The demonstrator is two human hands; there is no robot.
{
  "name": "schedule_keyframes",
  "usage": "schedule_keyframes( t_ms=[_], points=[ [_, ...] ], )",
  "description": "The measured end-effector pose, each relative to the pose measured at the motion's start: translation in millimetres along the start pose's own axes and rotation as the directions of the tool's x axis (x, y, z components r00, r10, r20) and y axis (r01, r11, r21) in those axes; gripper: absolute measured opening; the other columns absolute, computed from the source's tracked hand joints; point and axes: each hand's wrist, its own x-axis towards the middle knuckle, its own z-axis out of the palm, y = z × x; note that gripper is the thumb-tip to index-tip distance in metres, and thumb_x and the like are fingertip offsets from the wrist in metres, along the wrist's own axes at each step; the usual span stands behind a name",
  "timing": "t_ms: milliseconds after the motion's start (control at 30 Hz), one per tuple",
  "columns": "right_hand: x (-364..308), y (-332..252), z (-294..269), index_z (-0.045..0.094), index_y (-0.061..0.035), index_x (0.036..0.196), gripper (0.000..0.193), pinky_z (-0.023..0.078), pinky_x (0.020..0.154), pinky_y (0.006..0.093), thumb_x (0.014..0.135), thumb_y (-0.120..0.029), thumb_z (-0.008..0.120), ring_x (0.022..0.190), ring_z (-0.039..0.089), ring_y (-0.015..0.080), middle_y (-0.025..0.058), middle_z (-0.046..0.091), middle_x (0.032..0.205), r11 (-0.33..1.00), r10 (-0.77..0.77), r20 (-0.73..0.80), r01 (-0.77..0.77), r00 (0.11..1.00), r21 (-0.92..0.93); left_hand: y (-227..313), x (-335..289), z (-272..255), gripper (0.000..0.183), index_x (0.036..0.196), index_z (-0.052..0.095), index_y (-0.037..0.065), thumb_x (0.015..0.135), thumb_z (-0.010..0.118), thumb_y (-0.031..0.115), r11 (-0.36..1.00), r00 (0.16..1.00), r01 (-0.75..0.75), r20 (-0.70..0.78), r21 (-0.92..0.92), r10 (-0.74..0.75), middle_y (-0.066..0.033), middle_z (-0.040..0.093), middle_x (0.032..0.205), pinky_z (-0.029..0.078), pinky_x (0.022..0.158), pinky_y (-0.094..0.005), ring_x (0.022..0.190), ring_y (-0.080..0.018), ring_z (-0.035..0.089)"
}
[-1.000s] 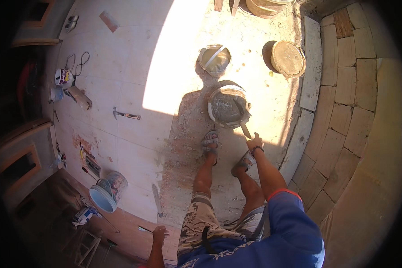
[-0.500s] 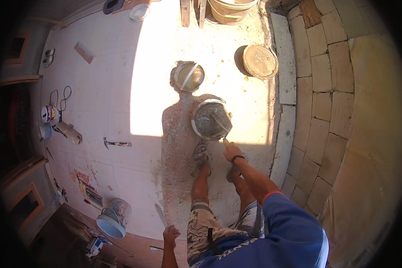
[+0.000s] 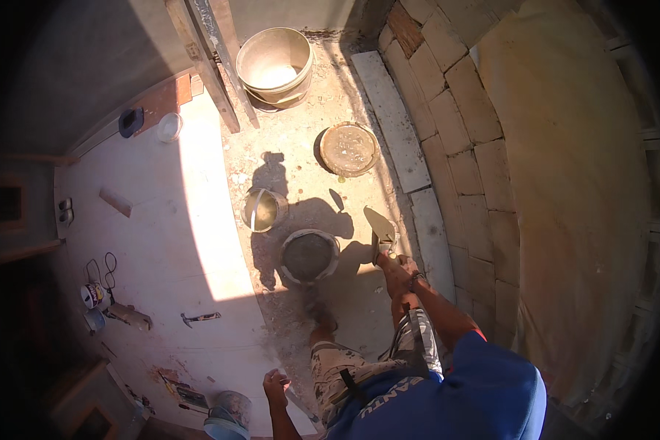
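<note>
Head view: right hand (image 3: 400,273), its grip tight around the trowel (image 3: 378,224), has left the bucket (image 3: 334,259).

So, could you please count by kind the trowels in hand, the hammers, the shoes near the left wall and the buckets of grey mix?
Trowel in the right hand: 1
Hammer: 1
Shoes: 2
Bucket of grey mix: 1
Total: 5

The right hand (image 3: 400,273) held a trowel (image 3: 378,222). A bucket (image 3: 333,265) of gray mud (image 3: 307,257) stood on the floor (image 3: 365,302) nearby.
</note>
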Motion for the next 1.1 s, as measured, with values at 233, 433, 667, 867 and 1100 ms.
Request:
schedule_keyframes(
  t_ms=[233,433,667,867,1100],
  points=[
    [115,-18,-100,0.054,-0.0074,0.116,0.045,0.050,0.080,0.0525,0.081,-0.035,0.058,0.094,0.063,0.0432,0.0234,0.066,0.104,0.897,-0.059,-0.012,0.047,0.998,-0.440,85,-53,137,0.033,0.122,0.051,0.000,0.093,0.054,0.017,0.983,0.989,-0.138,-0.066,-0.122,0.131,-0.0073,0.061,0.081,0.054,0.067,-0.0298,0.067,-0.0163,0.061],
    [220,-138,-180,0.062,-0.0054,0.110,0.037,0.050,0.089,0.0493,0.091,-0.033,0.045,0.103,0.062,0.0419,0.0247,0.064,0.111,0.789,-0.087,-0.036,0.046,0.996,-0.613,140,-75,302,0.030,0.116,0.055,-0.005,0.091,0.057,0.010,0.964,0.949,-0.265,0.179,0.001,0.260,-0.0079,0.063,0.083,0.050,0.073,-0.0276,0.077,-0.0134,0.060],
    [433,-130,-141,0.070,-0.0040,0.104,0.030,0.054,0.086,0.0427,0.088,-0.023,0.052,0.102,0.065,0.0369,0.0218,0.068,0.103,0.709,-0.327,-0.042,0.216,0.944,-0.671,150,-9,374,0.025,0.111,0.058,-0.004,0.088,0.057,0.004,0.954,0.950,-0.298,0.108,0.030,0.294,-0.0075,0.063,0.087,0.049,0.077,-0.0284,0.081,-0.0137,0.060],
    [370,-174,-113,0.070,-0.0025,0.099,0.025,0.055,0.081,0.0417,0.086,-0.019,0.055,0.094,0.067,0.0356,0.0202,0.069,0.095,0.500,-0.402,0.171,0.372,0.900,-0.782,190,29,481,0.025,0.114,0.059,0.000,0.091,0.060,0.010,0.917,0.883,-0.394,0.253,-0.062,0.396,-0.0081,0.065,0.094,0.049,0.080,-0.0298,0.087,-0.0161,0.062],
    [416,-126,-105,0.072,-0.0042,0.097,0.024,0.055,0.081,0.0416,0.084,-0.017,0.055,0.093,0.069,0.0333,0.0191,0.071,0.095,0.327,-0.346,0.230,0.347,0.909,-0.879,156,30,550,0.026,0.115,0.059,0.001,0.090,0.062,0.011,0.832,0.648,-0.547,0.674,0.088,0.355,-0.0101,0.065,0.095,0.050,0.081,-0.0303,0.090,-0.0172,0.064]
  ],
)
